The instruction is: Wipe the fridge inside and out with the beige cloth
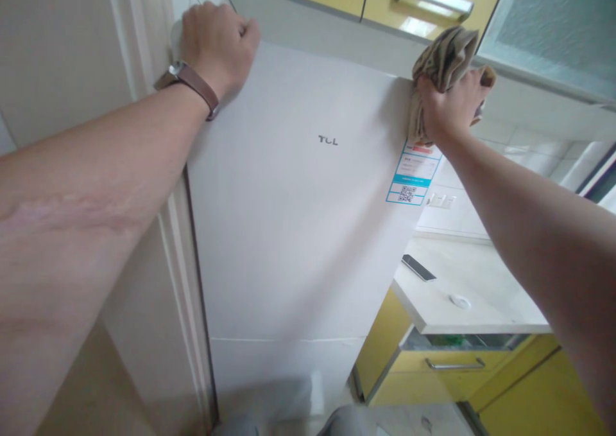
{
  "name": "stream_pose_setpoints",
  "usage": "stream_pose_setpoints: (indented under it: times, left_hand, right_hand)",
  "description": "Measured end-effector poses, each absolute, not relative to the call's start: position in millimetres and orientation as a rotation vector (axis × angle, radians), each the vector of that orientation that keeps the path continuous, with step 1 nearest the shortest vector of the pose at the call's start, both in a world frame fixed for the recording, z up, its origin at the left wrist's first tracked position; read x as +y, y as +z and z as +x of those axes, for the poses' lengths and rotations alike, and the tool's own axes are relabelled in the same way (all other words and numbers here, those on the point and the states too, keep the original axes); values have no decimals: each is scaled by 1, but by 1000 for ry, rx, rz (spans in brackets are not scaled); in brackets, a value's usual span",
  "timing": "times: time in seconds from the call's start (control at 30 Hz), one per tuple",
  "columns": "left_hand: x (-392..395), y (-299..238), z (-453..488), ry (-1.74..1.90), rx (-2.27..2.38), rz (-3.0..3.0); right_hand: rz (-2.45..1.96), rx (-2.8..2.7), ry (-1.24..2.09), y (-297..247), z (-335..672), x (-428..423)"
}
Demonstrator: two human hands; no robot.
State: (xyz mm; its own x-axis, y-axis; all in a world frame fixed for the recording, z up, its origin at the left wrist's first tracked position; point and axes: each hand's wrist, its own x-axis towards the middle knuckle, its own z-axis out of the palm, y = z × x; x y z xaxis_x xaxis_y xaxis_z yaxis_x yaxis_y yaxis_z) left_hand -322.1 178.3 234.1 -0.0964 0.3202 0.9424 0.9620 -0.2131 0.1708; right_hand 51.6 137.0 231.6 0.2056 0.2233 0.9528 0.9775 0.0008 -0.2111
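A tall white refrigerator [289,230] with "TCL" lettering on its door fills the middle. My left hand [219,44], with a brown-strapped watch [190,83] on the wrist, is closed at the refrigerator's upper left corner. Its curled fingers hide whatever may be inside them. At the upper right edge of the door, my right hand [450,105] grips a bunched brown striped cloth [440,57]. The cloth lies against the door's side, just above a blue-and-white label [411,176] with a QR code.
Yellow cabinets with a metal handle [436,0] hang overhead. To the right, a white counter [486,272] carries a dark flat phone-like object [418,268] and a small white round item [460,301]. Below it is a yellow drawer [447,363]. A door frame [180,282] borders the refrigerator's left side.
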Motion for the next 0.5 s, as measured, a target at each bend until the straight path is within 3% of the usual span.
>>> stream_pose_setpoints:
  times: [0.5]
  left_hand:
    - [180, 236, -323, -1120, -1569, -1520]
  right_hand:
    - [-1387, -1274, -863, 228, 48, 129]
